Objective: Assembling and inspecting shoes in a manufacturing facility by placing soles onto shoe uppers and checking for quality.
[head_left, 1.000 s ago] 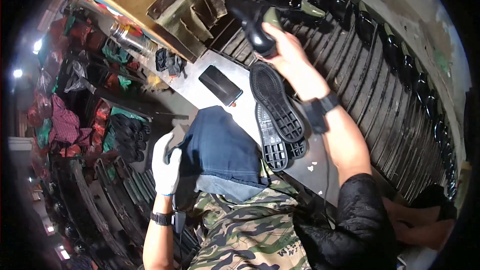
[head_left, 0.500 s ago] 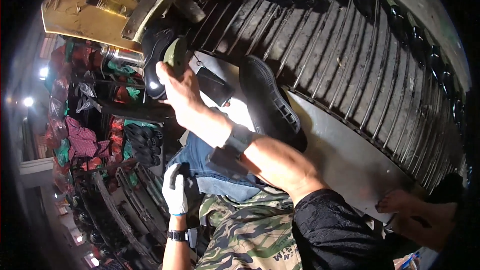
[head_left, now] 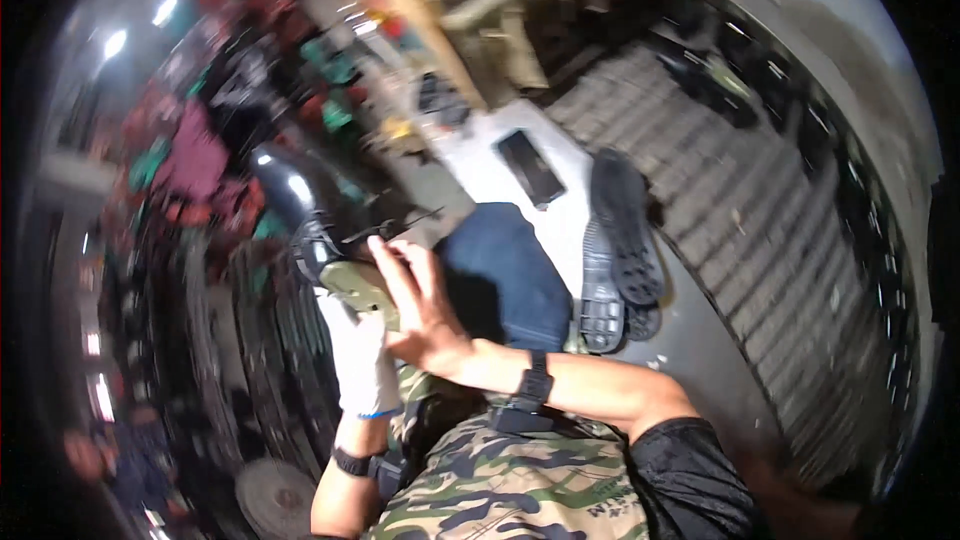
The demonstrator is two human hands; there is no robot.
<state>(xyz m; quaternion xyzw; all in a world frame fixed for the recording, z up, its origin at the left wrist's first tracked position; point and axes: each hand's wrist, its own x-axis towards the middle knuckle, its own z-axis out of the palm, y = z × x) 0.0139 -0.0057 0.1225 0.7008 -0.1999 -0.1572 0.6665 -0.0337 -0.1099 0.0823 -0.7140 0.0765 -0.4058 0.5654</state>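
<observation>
Gloved left hand point(head_left: 358, 360) holds the black shoe point(head_left: 292, 192); bare right hand point(head_left: 428, 312) lies against its green part point(head_left: 352, 283), grip unclear; two-handed handling seemingly, next needing steady support

Left of the blue-clad leg point(head_left: 520, 260), the gloved left hand point(head_left: 358, 355) is curled in a grip, the left forearm point(head_left: 342, 488) upright below. The bare right hand point(head_left: 428, 315) is just beside it, fingers point(head_left: 393, 275) outstretched, the right forearm point(head_left: 600, 390) crossing the leg's near side.

The shoe point(head_left: 283, 183) is black, blurred cloth point(head_left: 196, 154) perhaps pink.
</observation>
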